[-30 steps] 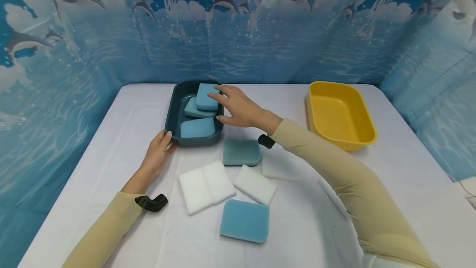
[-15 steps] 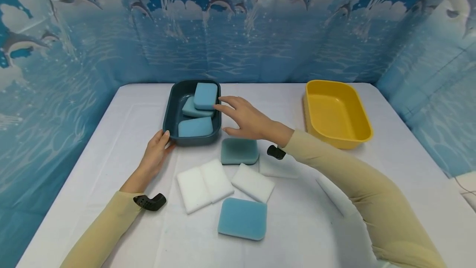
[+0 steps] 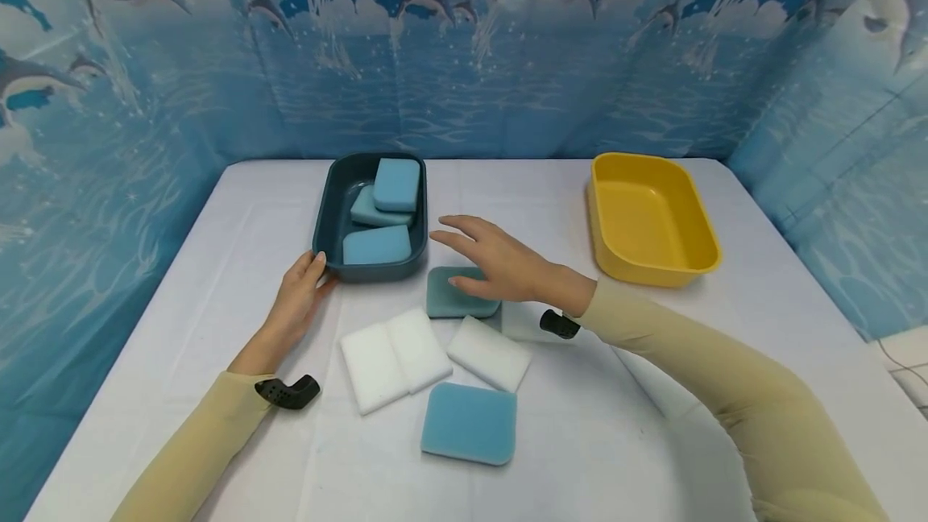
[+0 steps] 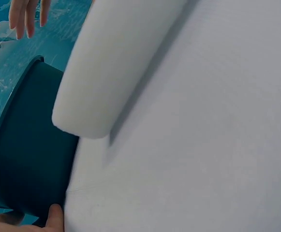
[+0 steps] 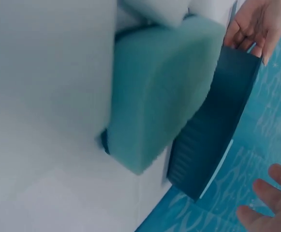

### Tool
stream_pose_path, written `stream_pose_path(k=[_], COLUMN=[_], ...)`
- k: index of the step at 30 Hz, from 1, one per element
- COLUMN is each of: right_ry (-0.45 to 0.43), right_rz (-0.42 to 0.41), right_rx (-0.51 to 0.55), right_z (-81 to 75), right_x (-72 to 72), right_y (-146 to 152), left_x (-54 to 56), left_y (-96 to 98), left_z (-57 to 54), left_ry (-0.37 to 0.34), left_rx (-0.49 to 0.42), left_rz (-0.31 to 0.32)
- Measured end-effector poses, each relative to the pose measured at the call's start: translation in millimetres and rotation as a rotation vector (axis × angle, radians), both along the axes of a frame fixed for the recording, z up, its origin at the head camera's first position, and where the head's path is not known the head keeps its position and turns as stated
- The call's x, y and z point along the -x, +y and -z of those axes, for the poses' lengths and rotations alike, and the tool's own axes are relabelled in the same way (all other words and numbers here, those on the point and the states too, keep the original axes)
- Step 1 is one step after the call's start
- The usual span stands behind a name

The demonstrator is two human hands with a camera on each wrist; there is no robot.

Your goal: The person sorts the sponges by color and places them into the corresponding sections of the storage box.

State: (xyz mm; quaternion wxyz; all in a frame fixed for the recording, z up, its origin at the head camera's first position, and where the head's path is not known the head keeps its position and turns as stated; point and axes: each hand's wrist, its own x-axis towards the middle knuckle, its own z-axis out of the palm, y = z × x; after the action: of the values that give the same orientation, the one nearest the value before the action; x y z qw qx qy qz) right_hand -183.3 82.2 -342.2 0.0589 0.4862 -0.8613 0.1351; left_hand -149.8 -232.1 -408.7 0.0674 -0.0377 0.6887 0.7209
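My left hand [image 3: 293,300] grips the near left corner of a dark teal basin [image 3: 337,204], thumb at the rim. Inside the basin, one blue sponge [image 3: 396,185] overlaps a greener one [image 3: 377,210], and another blue sponge [image 3: 377,246] lies nearer the front. My right hand [image 3: 500,260] is in the air right of the basin, fingers spread and holding nothing. Below it, a teal-green sponge [image 3: 445,300] is partly covered by the hand in the head view; the right wrist view shows this sponge [image 5: 164,87] large, with the basin's wall [image 5: 217,116] beyond.
Several white sponges [image 3: 489,353] lie mid-table, one partly behind the right wrist. A blue sponge [image 3: 470,425] is closest to the front. At the back right stands a yellow basin [image 3: 652,216]. A dolphin-print curtain [image 3: 464,87] rises behind the white tabletop [image 3: 348,474].
My right hand has drawn back from above the dark basin's right side, moving right and toward me. The left hand keeps its grip on the corner. The whole view shifts slightly.
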Motion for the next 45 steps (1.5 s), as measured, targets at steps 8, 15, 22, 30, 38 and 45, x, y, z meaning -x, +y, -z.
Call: stream_pose_path(k=[8,15,22,30,38,45], right_ry=[-0.024,-0.037,-0.042,-0.085,-0.154,-0.173], right_rz=[-0.024,-0.088,-0.126,-0.172,-0.183,-0.198], right_rx=[0.002,0.035,0.035,0.029,-0.024,-0.051], right_z=[9.9,17.7,21.3,25.2,30.3,33.9], right_x=[-24.0,-42.8,-62.8,-85.2,-103.2,-115.5], right_y=[7.4,11.3,13.3,15.4,16.7,18.1], left_x=[0.4,1.5,0.7,0.5,-0.8,-1.0], left_y=[0.1,-0.1,-0.2,0.2,0.2,0.8], left_z=[-3.0,-4.4,-3.7,-1.9,-1.2,-0.8], left_ry=[-0.016,-0.016,-0.014,0.004,0.009,0.007], left_rx=[0.008,0.01,0.023,0.021,0.02,0.018], left_rz=[-0.003,-0.006,-0.001,-0.001,0.001,-0.003])
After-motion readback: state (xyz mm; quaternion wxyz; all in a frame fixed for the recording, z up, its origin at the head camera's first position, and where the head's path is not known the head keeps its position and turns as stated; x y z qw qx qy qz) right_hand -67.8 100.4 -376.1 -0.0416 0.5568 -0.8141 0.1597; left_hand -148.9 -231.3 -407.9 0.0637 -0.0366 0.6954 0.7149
